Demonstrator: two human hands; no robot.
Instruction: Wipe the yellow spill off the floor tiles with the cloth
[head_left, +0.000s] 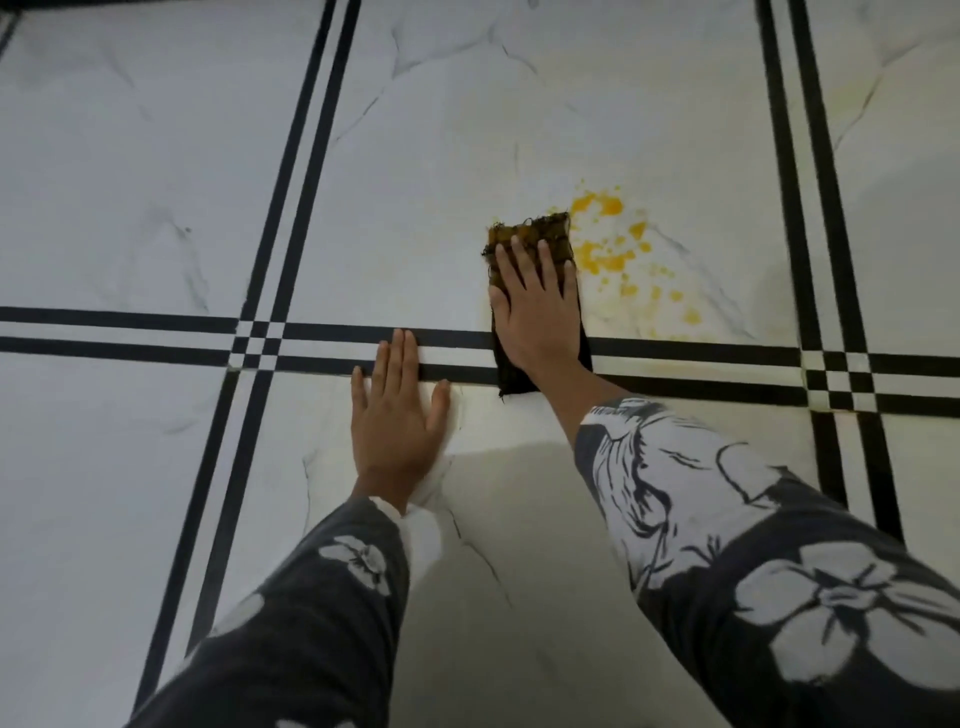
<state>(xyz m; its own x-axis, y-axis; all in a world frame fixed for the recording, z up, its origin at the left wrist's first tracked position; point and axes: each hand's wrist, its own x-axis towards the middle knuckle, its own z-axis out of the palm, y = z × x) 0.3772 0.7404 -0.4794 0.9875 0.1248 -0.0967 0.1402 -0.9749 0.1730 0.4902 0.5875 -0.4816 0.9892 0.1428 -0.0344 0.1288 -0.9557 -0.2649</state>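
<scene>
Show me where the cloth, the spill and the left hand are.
cloth (550, 224): head view, its stained far end beyond the fingertips.
spill (605, 206): head view, the biggest yellow blot.
left hand (397, 415): head view, back of the hand, flat on the floor.

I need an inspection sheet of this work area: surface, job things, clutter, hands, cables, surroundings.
Surface: white marbled floor tiles with black double stripes.
Job things: dark cloth, folded, far end stained yellow; yellow spill spattered to its right, still unwiped.
Clutter: nothing seen.
Hands: right hand pressed flat on the cloth; left hand flat on the floor, bracing.
Cables: nothing seen.
Surroundings: a faint yellow smear on the far right tile.
</scene>
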